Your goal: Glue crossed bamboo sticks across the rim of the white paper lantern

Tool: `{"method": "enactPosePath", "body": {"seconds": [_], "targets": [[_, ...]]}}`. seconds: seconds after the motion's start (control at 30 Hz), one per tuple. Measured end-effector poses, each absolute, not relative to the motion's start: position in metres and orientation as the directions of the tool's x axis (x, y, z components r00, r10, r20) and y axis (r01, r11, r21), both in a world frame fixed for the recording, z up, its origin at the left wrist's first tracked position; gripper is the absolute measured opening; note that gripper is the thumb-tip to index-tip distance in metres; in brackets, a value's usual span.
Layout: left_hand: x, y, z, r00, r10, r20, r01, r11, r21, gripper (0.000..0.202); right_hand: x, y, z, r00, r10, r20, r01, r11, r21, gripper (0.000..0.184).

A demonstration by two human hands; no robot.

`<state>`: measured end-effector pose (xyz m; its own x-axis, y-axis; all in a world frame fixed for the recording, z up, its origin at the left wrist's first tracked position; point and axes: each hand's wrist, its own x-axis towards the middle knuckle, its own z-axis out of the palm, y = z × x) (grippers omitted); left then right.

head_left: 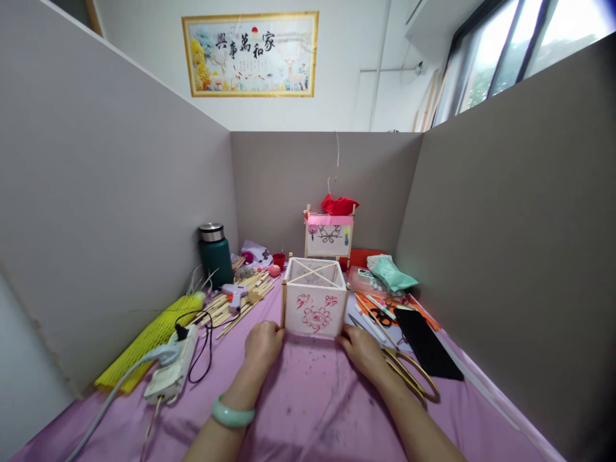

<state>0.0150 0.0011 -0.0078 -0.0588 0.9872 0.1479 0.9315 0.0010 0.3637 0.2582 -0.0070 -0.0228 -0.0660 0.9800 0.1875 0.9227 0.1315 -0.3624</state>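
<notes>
Left hand [262,343] and right hand [362,350] grasp paper lantern [315,296] at its bottom corners; flowers painted, frame assembled, scissors [409,372] right of it.

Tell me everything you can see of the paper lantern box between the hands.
The paper lantern box is a small cube with thin wooden sticks at its corners and two sticks crossed over its open top. Its white, paper-like front panel carries red flower drawings. It stands upright on the purple table cover, in front of a second lantern. The left hand touches its lower left corner, the right hand its lower right.
</notes>
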Motion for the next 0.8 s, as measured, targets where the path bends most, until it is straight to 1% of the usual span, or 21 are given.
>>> {"method": "enactPosePath", "body": {"seconds": [0.27,0.53,0.8], "targets": [[0.0182,0.0005,-0.0063,-0.055,0.989,0.134,0.944,0.007,0.331,0.029,0.2576,-0.0047,-0.0275,-0.059,0.982,0.178,0.927,0.12,-0.354,0.024],[0.0152,0.0006,-0.005,-0.052,0.995,0.09,0.934,0.017,0.356,0.025,0.2572,-0.0057,-0.027,-0.056,0.982,0.181,0.93,0.117,-0.349,0.024],[0.0156,0.0017,-0.0062,-0.038,0.994,0.1,0.935,0.0,0.355,0.024,0.2564,-0.0058,-0.0273,-0.058,0.982,0.181,0.935,0.117,-0.334,0.023]]}}
